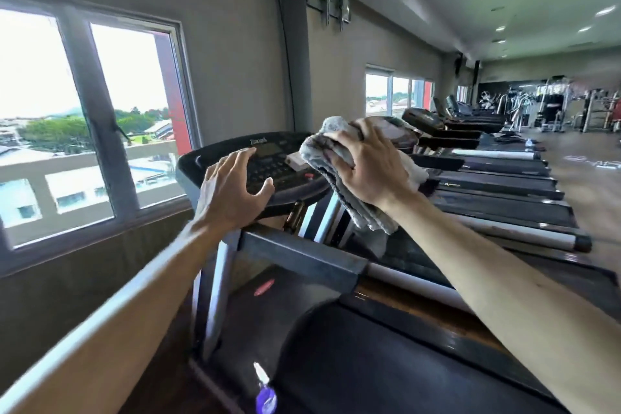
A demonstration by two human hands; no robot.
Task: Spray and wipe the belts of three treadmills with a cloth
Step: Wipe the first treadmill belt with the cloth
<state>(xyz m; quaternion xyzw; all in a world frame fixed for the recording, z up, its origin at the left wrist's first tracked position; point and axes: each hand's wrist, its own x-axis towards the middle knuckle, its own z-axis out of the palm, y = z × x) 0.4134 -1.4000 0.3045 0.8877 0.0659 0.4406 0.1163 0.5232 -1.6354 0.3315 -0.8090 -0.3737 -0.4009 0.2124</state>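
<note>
Gym hall, windows (84, 118) at 9 o'clock. Treadmill console (268, 161): left hand (232, 191) spread over it, empty. Right hand (366, 165) clutches cloth (339, 178), masking farther consoles. Spray bottle (265, 395) at 6 o'clock, cropped.

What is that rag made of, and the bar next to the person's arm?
The cloth in the right hand looks like soft grey terry cotton: fuzzy, limp folds. The handrail looks like painted or brushed metal: hard, straight edges with a dull sheen, though it could be plastic-coated.
</note>
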